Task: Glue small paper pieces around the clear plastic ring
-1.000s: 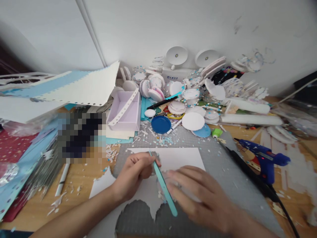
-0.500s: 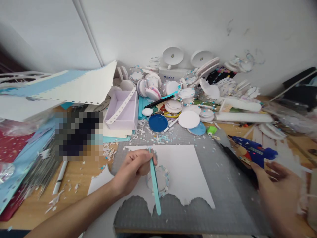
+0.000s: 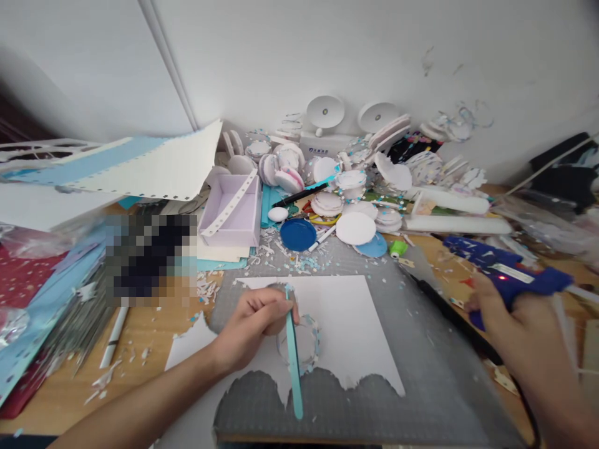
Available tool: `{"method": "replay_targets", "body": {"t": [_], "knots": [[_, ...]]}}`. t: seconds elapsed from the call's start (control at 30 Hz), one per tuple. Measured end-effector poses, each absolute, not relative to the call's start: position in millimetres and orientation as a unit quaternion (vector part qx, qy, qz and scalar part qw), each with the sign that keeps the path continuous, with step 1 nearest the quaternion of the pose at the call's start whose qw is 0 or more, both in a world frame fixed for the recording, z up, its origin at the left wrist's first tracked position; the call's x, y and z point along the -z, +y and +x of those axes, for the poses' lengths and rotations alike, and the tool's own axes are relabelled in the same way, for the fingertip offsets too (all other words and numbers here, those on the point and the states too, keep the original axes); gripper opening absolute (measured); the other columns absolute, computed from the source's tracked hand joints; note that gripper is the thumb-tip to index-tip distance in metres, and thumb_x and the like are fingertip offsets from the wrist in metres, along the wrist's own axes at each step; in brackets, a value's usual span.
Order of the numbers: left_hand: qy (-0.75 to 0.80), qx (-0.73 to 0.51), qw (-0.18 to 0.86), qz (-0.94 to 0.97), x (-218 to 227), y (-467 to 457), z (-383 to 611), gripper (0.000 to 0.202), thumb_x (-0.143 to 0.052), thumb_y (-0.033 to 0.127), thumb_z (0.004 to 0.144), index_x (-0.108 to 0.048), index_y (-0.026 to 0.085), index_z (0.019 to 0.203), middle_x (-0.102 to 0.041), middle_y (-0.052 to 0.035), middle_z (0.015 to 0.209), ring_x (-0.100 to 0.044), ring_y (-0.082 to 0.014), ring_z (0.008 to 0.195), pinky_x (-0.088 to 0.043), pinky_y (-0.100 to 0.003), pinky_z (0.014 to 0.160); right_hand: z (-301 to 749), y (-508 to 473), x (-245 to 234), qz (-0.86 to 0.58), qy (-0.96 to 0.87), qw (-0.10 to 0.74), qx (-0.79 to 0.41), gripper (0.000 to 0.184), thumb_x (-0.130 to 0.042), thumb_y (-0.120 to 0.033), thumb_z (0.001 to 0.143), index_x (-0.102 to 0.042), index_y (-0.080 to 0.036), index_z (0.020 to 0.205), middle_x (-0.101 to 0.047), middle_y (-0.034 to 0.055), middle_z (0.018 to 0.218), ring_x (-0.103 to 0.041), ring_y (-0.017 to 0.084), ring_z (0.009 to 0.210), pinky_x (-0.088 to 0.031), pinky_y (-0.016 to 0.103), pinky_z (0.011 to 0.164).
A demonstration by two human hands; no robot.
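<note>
My left hand (image 3: pixel 259 321) pinches a thin teal strip (image 3: pixel 294 368) near its upper end; the strip hangs down toward me. Partly behind it, a ring edged with small pale-blue and white bits (image 3: pixel 316 340) lies on a white sheet (image 3: pixel 349 318) with a scalloped, ragged near edge. At the right, my right hand (image 3: pixel 524 337) is wrapped round the handle of a blue hot glue gun (image 3: pixel 505 268), its red light lit and its nozzle pointing to the upper left. Beside that hand lies a black pen-like tool (image 3: pixel 449 312) with a cord.
A grey cutting mat (image 3: pixel 374 411) lies under the sheet. Behind stand a lilac box (image 3: pixel 229 231), a blue lid (image 3: pixel 298 234), a white disc (image 3: pixel 356 228) and heaped round paper pieces. A small green object (image 3: pixel 397 249) sits near the mat's far right. Paper scraps litter the left.
My right hand has closed round the glue gun's handle and the gun has shifted right and nearer. Its fingers were by the black tool before. My left hand has barely moved.
</note>
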State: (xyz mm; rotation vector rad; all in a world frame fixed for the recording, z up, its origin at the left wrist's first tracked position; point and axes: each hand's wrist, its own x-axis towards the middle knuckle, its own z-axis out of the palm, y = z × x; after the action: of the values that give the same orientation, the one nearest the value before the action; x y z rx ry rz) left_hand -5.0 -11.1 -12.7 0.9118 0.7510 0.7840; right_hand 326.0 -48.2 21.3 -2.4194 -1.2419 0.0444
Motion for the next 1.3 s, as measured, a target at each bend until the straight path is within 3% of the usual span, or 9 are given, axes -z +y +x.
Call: {"method": "replay_targets", "body": {"t": [0.07,0.13,0.27,0.47,0.67,0.93,1.1,1.3], "knots": [[0.348,-0.359,0.757,0.420,11.9,-11.3,-5.1,0.033,-0.062,0.041,0.077,-0.065,0.011,0.062,-0.021,0.0093,0.042,-0.012,-0.0063,0.043,-0.010,-0.025,0.046,296.7,-45.7,-34.6,-0.893,-0.391,0.184,-0.128,0.027,-0.059,-0.038,0.074,-0.051,-0.021,0.055,-0.055,0.0067,0.051,-0.053,0.020,0.051,-0.040,0.034,0.055],[0.356,-0.360,0.752,0.423,11.2,-11.6,-5.5,0.033,-0.063,0.041,0.076,-0.065,0.012,0.062,-0.021,0.0092,0.042,-0.012,-0.0063,0.043,-0.010,-0.025,0.046,267.3,-44.1,-37.2,-0.862,-0.409,0.230,-0.192,0.023,-0.067,-0.039,0.067,-0.055,-0.020,0.065,-0.060,0.0047,0.061,-0.055,0.020,0.058,-0.041,0.033,0.058],[0.359,-0.366,0.746,0.424,10.5,-11.7,-6.7,0.034,-0.063,0.043,0.074,-0.065,0.012,0.061,-0.021,0.0094,0.041,-0.012,-0.0061,0.042,-0.010,-0.025,0.046,220.8,-42.7,-17.6,-0.739,-0.413,0.323,-0.423,0.032,-0.071,-0.042,0.062,-0.056,-0.019,0.079,-0.061,0.0002,0.067,-0.056,0.017,0.061,-0.043,0.029,0.058],[0.349,-0.375,0.754,0.411,10.6,-12.9,-7.9,0.033,-0.065,0.042,0.074,-0.066,0.012,0.061,-0.021,0.0092,0.040,-0.013,-0.0058,0.041,-0.009,-0.024,0.045,184.3,-36.8,-3.3,-0.645,-0.406,0.282,-0.582,0.020,-0.071,-0.029,0.063,-0.059,-0.018,0.075,-0.056,-0.0040,0.058,-0.047,0.010,0.048,-0.037,0.023,0.046],[0.344,-0.388,0.754,0.404,7.0,-10.5,-12.5,0.032,-0.065,0.041,0.074,-0.067,0.012,0.061,-0.021,0.0092,0.040,-0.012,-0.0055,0.040,-0.009,-0.024,0.044,178.2,-36.5,-3.9,-0.622,-0.388,0.313,-0.604,0.016,-0.069,-0.024,0.066,-0.055,-0.017,0.070,-0.051,-0.0062,0.054,-0.043,0.008,0.047,-0.034,0.020,0.044],[0.330,-0.512,0.723,0.325,-16.9,7.7,-30.0,0.024,-0.060,0.032,0.076,-0.063,0.016,0.058,-0.007,0.0092,0.045,-0.010,-0.0068,0.040,-0.020,-0.021,0.040,201.0,-48.5,8.3,-0.687,-0.372,0.340,-0.524,0.024,-0.068,-0.033,0.070,-0.051,-0.017,0.062,-0.050,-0.0047,0.050,-0.044,0.010,0.050,-0.032,0.022,0.048],[0.248,-0.585,0.737,0.231,-29.9,21.2,-48.2,0.019,-0.054,0.020,0.078,-0.058,0.016,0.059,-0.006,0.0095,0.044,-0.007,-0.0062,0.038,-0.020,-0.019,0.038,204.4,-50.1,14.4,-0.692,-0.354,0.371,-0.508,0.022,-0.068,-0.034,0.069,-0.054,-0.018,0.066,-0.052,-0.0047,0.052,-0.045,0.011,0.051,-0.033,0.023,0.050],[0.111,-0.632,0.747,0.171,-36.8,35.1,-72.3,0.011,-0.053,0.014,0.075,-0.057,0.014,0.065,-0.009,0.0105,0.041,-0.009,-0.0058,0.036,-0.014,-0.023,0.035,200.8,-51.0,16.9,-0.709,-0.346,0.351,-0.504,0.024,-0.067,-0.036,0.069,-0.053,-0.017,0.066,-0.051,-0.0048,0.050,-0.045,0.010,0.050,-0.031,0.022,0.050]]}}
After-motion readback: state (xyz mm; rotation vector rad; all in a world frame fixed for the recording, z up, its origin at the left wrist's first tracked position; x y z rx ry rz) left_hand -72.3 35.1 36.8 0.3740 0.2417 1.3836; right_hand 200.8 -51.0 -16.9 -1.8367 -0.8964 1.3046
